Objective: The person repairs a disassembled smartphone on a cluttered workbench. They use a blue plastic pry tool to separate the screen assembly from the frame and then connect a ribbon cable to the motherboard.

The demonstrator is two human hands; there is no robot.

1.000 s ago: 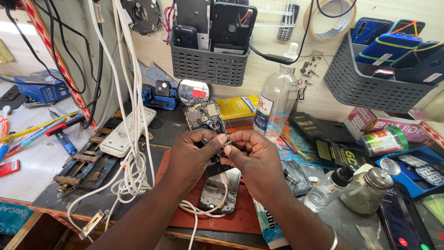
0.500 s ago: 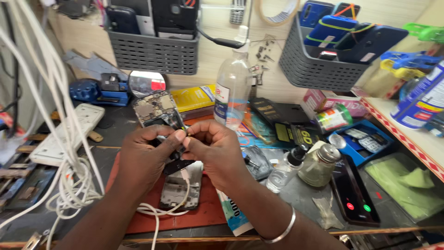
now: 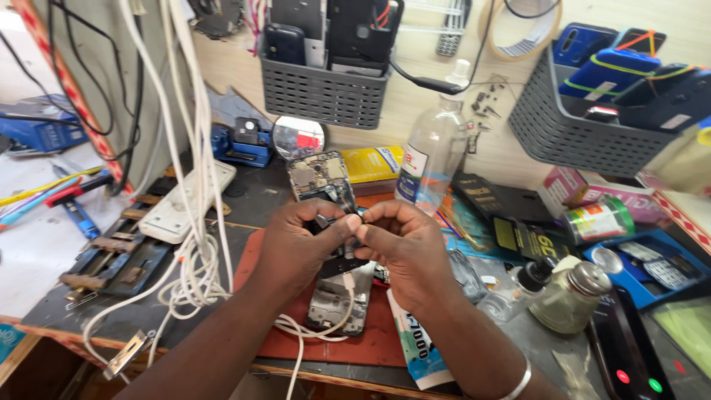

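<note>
Both the left hand (image 3: 300, 248) and right hand (image 3: 404, 248) pinch a small dark part (image 3: 342, 235) above an opened phone (image 3: 339, 300). A clear bottle (image 3: 433, 155) stands behind; white cables (image 3: 196, 252) hang at left.

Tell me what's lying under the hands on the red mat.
Under the left hand and right hand, an opened phone body lies on the red mat, with a white cable across it. Its upper end is hidden by the hands.
</note>
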